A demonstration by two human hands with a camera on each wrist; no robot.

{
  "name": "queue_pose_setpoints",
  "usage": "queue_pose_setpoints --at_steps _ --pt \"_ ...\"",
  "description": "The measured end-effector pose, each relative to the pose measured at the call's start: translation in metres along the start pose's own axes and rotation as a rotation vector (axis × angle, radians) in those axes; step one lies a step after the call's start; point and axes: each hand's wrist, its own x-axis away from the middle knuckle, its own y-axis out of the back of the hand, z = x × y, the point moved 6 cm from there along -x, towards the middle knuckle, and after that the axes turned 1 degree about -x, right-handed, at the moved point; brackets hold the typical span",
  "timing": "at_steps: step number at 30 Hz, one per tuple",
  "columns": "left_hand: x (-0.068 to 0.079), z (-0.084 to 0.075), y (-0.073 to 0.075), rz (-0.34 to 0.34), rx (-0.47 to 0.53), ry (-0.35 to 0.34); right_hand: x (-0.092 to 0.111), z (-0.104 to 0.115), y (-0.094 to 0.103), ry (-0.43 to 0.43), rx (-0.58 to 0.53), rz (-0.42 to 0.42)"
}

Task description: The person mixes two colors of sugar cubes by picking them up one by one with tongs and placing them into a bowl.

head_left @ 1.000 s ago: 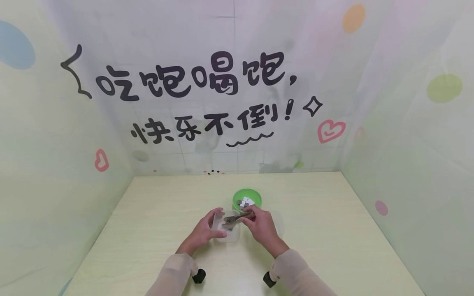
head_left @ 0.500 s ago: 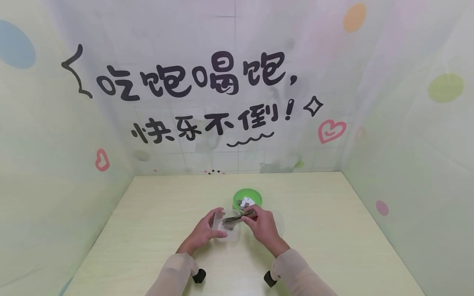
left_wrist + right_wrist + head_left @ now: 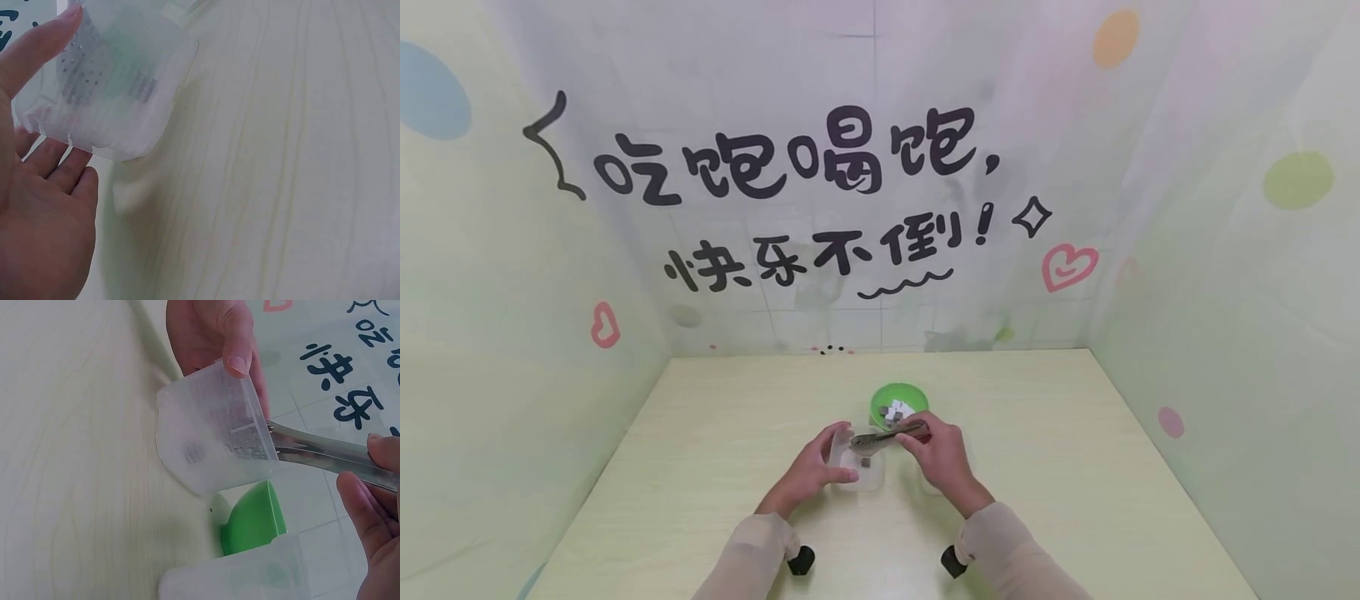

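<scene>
My left hand (image 3: 805, 473) grips a translucent plastic container (image 3: 870, 482), thumb at the near rim and fingers along the other side. Metal tongs (image 3: 880, 437) with perforated tips are pinched in my right hand (image 3: 946, 460). Their tips reach inside the container, as the right wrist view shows through its wall. A grey cube (image 3: 866, 462) lies on the container's bottom, apart from the tongs. Through the plastic in the left wrist view, the cube (image 3: 142, 86) is a dark blurred square. Nothing can be made out between the tongs' tips.
A green bowl (image 3: 895, 392) behind the hands holds several white and grey cubes. Partly under my right hand, a second translucent container (image 3: 231, 575) stands beside the first. Printed fabric walls close in the pale wooden table (image 3: 715, 433) at the back and sides.
My right hand has moved slightly right, and the tongs have lifted up from the container's bottom. The grey cube, earlier at the tongs' tips, now shows separately in the container. The left hand holds still.
</scene>
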Motion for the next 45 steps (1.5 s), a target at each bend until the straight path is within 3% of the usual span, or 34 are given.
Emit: queue_pose_setpoints --at_steps 21,28,38,45 --pt "-0.002 0.004 0.0 -0.007 -0.037 0.001 -0.008 0.009 0.035 0.111 -0.065 -0.143" --pt "-0.002 0.004 0.001 -0.016 -0.009 0.004 -0.01 0.006 0.044 0.076 -0.069 -0.166" --pt "0.01 -0.027 -0.001 0.019 0.015 0.007 -0.012 -0.006 0.057 0.055 -0.038 -0.219" --pt "0.012 -0.029 -0.001 0.009 0.019 0.003 -0.011 -0.011 0.06 0.067 -0.038 -0.236"
